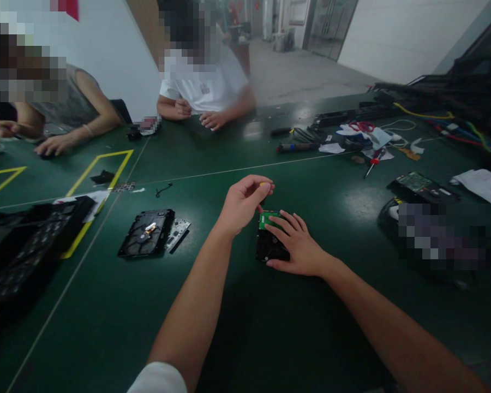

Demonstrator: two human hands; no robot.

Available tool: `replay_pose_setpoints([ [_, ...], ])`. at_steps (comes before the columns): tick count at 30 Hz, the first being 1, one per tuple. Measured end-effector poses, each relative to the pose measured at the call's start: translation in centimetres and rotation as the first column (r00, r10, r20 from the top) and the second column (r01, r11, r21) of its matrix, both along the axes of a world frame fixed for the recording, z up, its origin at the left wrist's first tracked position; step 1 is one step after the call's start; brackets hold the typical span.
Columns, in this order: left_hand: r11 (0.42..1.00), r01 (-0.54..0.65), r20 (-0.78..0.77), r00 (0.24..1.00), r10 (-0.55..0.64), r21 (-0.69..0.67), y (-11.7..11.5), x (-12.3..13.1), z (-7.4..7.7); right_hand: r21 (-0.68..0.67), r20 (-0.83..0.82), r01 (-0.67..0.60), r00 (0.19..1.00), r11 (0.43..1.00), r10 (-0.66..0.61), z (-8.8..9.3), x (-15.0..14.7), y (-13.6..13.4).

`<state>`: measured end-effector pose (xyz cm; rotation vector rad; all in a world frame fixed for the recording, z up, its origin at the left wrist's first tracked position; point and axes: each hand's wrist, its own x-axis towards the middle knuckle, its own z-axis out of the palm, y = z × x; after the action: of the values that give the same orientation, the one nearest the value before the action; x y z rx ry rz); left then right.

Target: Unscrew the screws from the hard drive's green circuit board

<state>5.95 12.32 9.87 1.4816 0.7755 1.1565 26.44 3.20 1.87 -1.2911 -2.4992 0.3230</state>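
My left hand [245, 204] is closed in a pinch above the far edge of a hard drive [268, 246]. What looks like a small screwdriver [263, 184] is in its fingers; a bit of yellow shows at the top, and the rest is mostly hidden. The drive lies flat on the table, with a green circuit board [265, 219] on its upper face. Over the drive's right side my right hand [300, 248] rests with fingers spread, touching it and covering part of it.
Left of my arms lie another hard drive [141, 234], a loose metal plate [177, 236] and a black chassis [33, 240]. To the right are a drive with a circuit board [423, 185], a red-handled screwdriver [375, 161] and cables. Two people sit across the green table [213, 164].
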Motion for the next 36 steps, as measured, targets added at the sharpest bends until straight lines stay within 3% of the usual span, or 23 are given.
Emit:
replay_pose_setpoints([
  [6, 0.996, -0.091, 0.008, 0.996, 0.090, 0.019, 0.1, 0.4, -0.6, -0.012, 0.000, 0.000, 1.000, 1.000, 0.000, 0.0, 0.1, 0.1],
  [13, 0.998, -0.064, -0.001, 0.998, 0.064, 0.008, 0.2, 0.5, -0.4, -0.005, 0.000, 0.002, 1.000, 1.000, -0.002, -0.1, 0.1, 0.0],
  [19, 0.996, -0.017, 0.079, 0.997, 0.024, -0.090, 0.2, 0.2, -0.1, -0.001, -0.008, 0.002, 1.000, 1.000, -0.002, -0.2, 0.0, 0.1],
  [28, 0.991, -0.124, -0.023, 0.992, 0.123, -0.046, -0.1, 0.1, 0.1, -0.022, -0.009, 0.001, 1.000, 1.000, -0.001, 0.0, 0.0, 0.1],
  [36, 0.997, -0.050, 0.039, 0.998, 0.052, -0.067, 0.4, -0.6, 0.1, -0.023, -0.001, 0.001, 1.000, 1.000, -0.001, 0.0, 0.0, 0.1],
])
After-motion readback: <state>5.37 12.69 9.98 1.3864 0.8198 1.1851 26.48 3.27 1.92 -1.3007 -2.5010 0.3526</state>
